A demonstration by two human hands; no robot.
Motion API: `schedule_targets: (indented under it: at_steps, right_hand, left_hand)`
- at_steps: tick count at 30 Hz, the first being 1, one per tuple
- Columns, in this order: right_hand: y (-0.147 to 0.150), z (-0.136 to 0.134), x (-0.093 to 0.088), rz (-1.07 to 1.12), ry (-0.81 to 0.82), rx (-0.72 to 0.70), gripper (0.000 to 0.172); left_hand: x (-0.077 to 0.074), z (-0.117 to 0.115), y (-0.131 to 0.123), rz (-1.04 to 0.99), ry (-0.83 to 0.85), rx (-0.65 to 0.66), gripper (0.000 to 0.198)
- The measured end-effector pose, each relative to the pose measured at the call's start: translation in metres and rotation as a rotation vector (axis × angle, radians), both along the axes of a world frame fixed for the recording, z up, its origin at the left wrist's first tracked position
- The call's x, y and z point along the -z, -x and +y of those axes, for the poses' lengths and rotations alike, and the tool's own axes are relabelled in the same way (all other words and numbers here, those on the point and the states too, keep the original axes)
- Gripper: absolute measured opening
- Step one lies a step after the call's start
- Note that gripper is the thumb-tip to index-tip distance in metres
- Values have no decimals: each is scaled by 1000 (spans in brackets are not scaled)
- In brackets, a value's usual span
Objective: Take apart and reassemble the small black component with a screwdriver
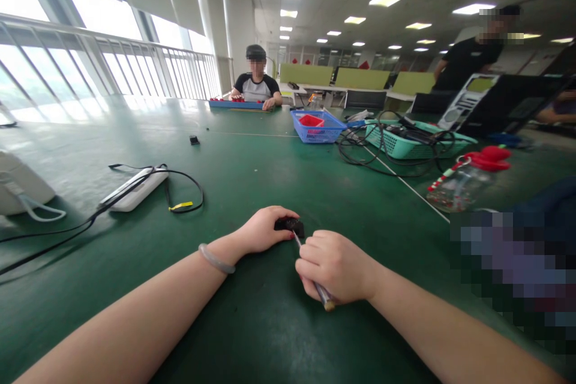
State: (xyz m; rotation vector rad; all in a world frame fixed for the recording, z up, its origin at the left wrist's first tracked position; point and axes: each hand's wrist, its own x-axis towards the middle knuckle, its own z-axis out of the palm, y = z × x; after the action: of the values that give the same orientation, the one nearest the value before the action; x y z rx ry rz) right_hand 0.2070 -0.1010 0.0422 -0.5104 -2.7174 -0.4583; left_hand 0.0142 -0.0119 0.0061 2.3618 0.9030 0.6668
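On the green table (pixel 252 186), my left hand (pixel 263 229) grips a small black block-like part (pixel 297 228) between thumb and fingers; its details are too small to tell. My right hand (pixel 335 265) is wrapped round a screwdriver (pixel 324 297) with a slim metal shaft and a shiny handle. The shaft slants forward and left, its tip at the black part by my left thumb. Whether the tip sits in a screw cannot be made out.
Left lie a white box-shaped device (pixel 137 189) with a black cable and a small black piece (pixel 194 140). Beyond are a blue basket (pixel 317 129), a green basket (pixel 396 147) with cables and a red-lidded bottle (pixel 463 183). A person (pixel 256 84) sits opposite with a blue tray (pixel 238 105).
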Motion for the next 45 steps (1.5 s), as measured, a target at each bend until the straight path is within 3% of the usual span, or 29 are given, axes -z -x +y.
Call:
schedule_targets:
  at_steps: [8, 21, 31, 45]
  right_hand:
    - [-10, 6, 3, 111, -46, 80, 21]
    - [-3, 4, 11, -59, 98, 27, 32]
    - [-10, 6, 5, 64, -4, 88, 28]
    - [-9, 6, 6, 37, -16, 8, 39]
  left_hand:
    - [1, 1, 0, -37, 68, -22, 47]
    - [0, -1, 0, -19, 54, -38, 40]
    - [-2, -1, 0, -18, 56, -30, 39]
    - [-1, -1, 0, -31, 65, -25, 45]
